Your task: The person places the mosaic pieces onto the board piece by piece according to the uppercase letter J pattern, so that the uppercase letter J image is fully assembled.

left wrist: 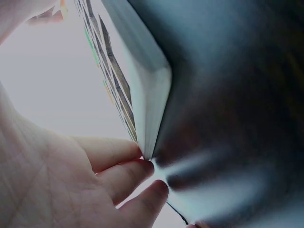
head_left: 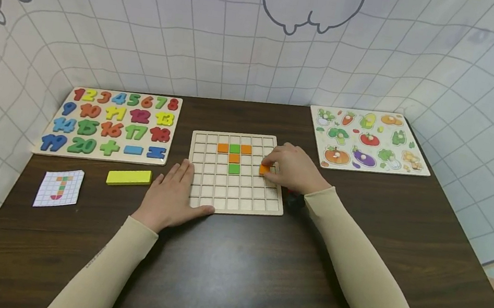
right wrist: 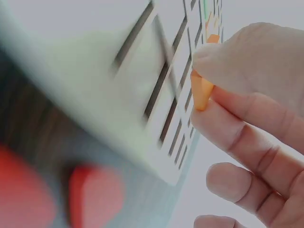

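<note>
A wooden grid board [head_left: 234,193] lies in the middle of the table. Three orange tiles and two green tiles sit in its cells, forming a T shape, with a green tile [head_left: 234,169] lowest. My left hand [head_left: 171,197] rests along the board's left side, fingers straight, thumb at the front edge. Between thumb and fingertips my right hand [head_left: 297,169] pinches an orange tile [right wrist: 202,90] over the right-hand cells. In the right wrist view, red pieces [right wrist: 95,197] lie beside the board, mostly hidden from the head view by the right wrist.
Left of the board stand a number puzzle [head_left: 104,126], a yellow block [head_left: 129,177] and a small card [head_left: 58,189] printed with a coloured grid pattern. A vegetable puzzle [head_left: 353,137] lies at the back right. White grid-patterned cloth [head_left: 225,40] borders the table behind.
</note>
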Demonstrator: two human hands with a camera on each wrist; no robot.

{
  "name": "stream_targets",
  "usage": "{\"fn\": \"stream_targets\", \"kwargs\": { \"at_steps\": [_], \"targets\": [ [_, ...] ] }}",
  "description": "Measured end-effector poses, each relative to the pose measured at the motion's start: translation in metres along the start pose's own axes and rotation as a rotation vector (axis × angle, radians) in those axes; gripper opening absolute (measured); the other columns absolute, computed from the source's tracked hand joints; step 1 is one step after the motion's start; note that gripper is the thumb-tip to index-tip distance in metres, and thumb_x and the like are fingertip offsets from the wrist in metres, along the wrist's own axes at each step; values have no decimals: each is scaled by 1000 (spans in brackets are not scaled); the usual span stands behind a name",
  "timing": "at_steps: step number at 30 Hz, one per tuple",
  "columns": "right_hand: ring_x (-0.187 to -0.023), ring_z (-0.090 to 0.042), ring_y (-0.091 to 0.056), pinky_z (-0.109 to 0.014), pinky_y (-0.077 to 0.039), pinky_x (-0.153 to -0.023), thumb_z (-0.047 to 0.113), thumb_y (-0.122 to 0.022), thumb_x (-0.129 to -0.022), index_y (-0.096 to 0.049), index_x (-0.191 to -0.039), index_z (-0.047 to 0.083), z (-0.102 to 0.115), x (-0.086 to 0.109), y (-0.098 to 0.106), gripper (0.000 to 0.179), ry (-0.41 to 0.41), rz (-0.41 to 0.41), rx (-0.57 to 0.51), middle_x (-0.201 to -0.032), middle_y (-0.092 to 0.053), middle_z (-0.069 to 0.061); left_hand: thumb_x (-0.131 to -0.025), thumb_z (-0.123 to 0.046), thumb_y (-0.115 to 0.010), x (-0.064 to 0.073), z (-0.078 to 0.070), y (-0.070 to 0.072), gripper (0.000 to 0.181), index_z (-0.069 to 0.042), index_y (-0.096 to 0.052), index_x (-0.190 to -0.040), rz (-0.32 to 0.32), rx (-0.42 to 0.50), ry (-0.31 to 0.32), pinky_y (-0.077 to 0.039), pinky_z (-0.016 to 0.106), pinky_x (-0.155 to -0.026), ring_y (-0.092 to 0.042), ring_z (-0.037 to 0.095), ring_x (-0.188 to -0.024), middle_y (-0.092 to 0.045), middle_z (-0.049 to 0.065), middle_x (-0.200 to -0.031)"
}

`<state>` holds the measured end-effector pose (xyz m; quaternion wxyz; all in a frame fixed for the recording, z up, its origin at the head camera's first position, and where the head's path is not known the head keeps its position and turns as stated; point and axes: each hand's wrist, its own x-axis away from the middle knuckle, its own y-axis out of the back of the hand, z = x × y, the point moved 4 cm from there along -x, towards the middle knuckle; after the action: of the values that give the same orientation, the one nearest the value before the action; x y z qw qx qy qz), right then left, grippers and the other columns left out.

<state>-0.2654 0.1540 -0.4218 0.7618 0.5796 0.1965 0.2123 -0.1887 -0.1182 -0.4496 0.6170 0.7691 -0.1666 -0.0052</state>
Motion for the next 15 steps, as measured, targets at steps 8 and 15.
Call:
{"fn": "stream_targets", "kwargs": {
  "at_steps": [8,15],
  "targets": [
    [-102,-24,-67,-44,-52,-99,26,-78,-90,-84,-107,15,33,-22,-11,21,122,27,17,-107,-79,0,-85,-79,-62,-5,0,-2,122,4,-18,-164,0,3,-4,-24,65,-126,-22,41,-161,-18,23,-173],
    [-99,-22,-68,-44,-53,-97,24,-78,-90,-85,-102,19,52,-27,-17,15,169,28,45,-103,-80,2,-85,-78,-63,-6,-1,-1,122,3,-18,-164,11,8,0,-24,66,-126,-22,41,-161,-18,23,-173]
  ]
}}
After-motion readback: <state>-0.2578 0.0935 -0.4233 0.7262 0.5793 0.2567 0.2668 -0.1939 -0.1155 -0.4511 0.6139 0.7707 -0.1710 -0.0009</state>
